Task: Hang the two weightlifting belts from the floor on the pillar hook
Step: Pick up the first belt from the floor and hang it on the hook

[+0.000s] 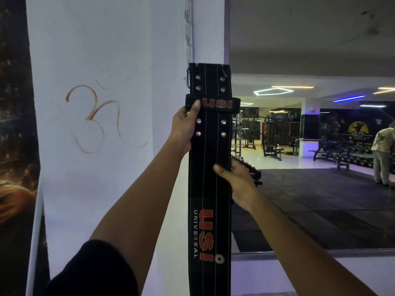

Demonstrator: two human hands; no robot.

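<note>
A black weightlifting belt (210,184) with red "USI" lettering, rivets and white stitching hangs upright against the white pillar (111,146), its metal buckle (188,79) at the top. My left hand (184,127) grips the belt's left edge just under the keeper loop. My right hand (237,184) holds the belt's right edge lower down, thumb across the front. The pillar hook is hidden behind the belt's top. I can make out only one belt.
An orange symbol (94,118) is drawn on the pillar. A dark poster (15,146) fills the left edge. To the right opens a gym floor with machines (271,137), benches, dumbbell racks, and a person (383,154) standing at the far right.
</note>
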